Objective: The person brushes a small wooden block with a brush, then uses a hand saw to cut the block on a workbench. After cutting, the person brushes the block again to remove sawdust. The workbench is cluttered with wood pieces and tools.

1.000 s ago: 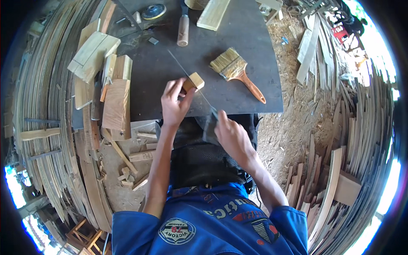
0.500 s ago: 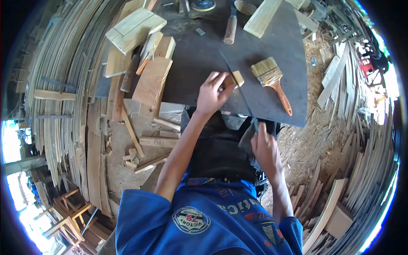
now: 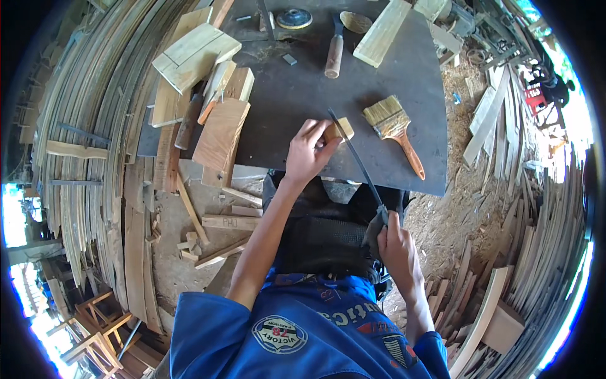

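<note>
My left hand point(image 3: 305, 155) pinches a small light-brown wood block point(image 3: 345, 127) near the front of the dark tabletop point(image 3: 284, 95). Across the block lies the long, narrow, dark blade of what looks like a file point(image 3: 361, 165), slanting from far left to near right. My right hand point(image 3: 398, 243), just off the table's front edge, is closed around its handle, which is grey and partly covered by my fingers. To the right of the block rests a wide paintbrush point(image 3: 396, 129) with pale bristles and an orange-brown handle.
Wood pieces point(image 3: 221, 136) are stacked at the table's left. Farther back lie a wooden-handled tool point(image 3: 334, 57), a pale board point(image 3: 383, 31) and a round disc point(image 3: 294, 18). Offcuts point(image 3: 230, 222) litter the floor; long timber strips point(image 3: 82, 208) line both sides.
My right hand has drawn the file back toward me. My left hand and the block sit slightly lower in the picture, as the whole view has shifted a little.
</note>
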Tool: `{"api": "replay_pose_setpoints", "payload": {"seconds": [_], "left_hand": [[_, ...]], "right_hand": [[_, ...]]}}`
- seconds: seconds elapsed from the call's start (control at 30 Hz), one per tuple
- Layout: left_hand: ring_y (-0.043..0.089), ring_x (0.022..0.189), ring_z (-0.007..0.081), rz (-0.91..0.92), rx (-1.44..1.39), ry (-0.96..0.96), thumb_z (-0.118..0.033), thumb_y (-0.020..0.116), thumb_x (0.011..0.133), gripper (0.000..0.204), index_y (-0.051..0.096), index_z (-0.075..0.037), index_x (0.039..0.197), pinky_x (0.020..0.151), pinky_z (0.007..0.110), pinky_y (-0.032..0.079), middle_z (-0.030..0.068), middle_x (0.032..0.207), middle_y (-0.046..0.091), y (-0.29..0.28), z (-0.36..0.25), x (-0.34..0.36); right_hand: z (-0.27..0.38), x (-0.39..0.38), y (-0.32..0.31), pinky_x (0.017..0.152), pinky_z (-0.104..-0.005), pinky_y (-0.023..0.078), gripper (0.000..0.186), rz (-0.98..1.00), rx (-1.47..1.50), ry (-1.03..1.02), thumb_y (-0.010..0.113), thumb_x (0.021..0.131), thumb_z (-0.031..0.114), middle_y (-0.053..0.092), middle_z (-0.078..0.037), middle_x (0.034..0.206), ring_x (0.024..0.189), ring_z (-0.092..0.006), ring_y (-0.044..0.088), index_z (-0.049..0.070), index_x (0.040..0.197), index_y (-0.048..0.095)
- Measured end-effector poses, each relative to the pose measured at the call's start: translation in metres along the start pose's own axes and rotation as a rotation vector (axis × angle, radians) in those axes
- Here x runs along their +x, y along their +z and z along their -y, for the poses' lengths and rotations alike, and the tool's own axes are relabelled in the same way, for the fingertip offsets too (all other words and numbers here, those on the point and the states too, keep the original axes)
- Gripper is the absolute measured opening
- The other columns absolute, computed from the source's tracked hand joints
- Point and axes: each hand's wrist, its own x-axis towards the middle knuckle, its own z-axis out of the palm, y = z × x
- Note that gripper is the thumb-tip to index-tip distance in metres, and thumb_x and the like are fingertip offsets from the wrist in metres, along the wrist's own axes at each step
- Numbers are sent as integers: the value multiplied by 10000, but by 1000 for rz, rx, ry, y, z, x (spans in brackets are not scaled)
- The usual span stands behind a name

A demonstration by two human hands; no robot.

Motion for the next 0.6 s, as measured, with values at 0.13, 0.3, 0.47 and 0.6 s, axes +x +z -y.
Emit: {"api": "replay_pose_setpoints", "payload": {"seconds": [0.13, 0.3, 0.47, 0.6], "left_hand": [[571, 631, 177, -34, -14, 40, -111, 677, 727, 318, 579, 12, 1003, 565, 266, 477, 95, 849, 562, 2, 4, -1], [578, 632, 203, -5, -12, 53, -116, 682, 725, 322, 572, 15, 998, 559, 282, 481, 103, 854, 558, 0, 3, 2], [569, 662, 140, -18, -14, 38, -59, 691, 727, 335, 581, 38, 1028, 594, 238, 487, 96, 856, 563, 1, 0, 0], [570, 658, 139, -7, 4, 35, -69, 701, 721, 348, 582, 34, 1031, 585, 235, 492, 96, 852, 561, 1, 4, 3]], "right_hand": [[3, -8, -4, 521, -476, 467, 305, 48, -25, 35, 491, 835, 85, 569, -226, 681, 610, -400, 576, -11, 1111, 405], [23, 29, -3, 529, -473, 480, 225, 16, -63, -35, 493, 832, 89, 580, -228, 679, 634, -401, 588, -3, 1019, 406], [26, 76, 17, 499, -474, 479, 216, -63, -12, -100, 497, 827, 81, 572, -225, 630, 589, -402, 582, -5, 990, 385], [21, 34, 2, 489, -472, 475, 253, -6, -27, -37, 485, 834, 79, 568, -222, 620, 577, -388, 586, -11, 1051, 394]]}}
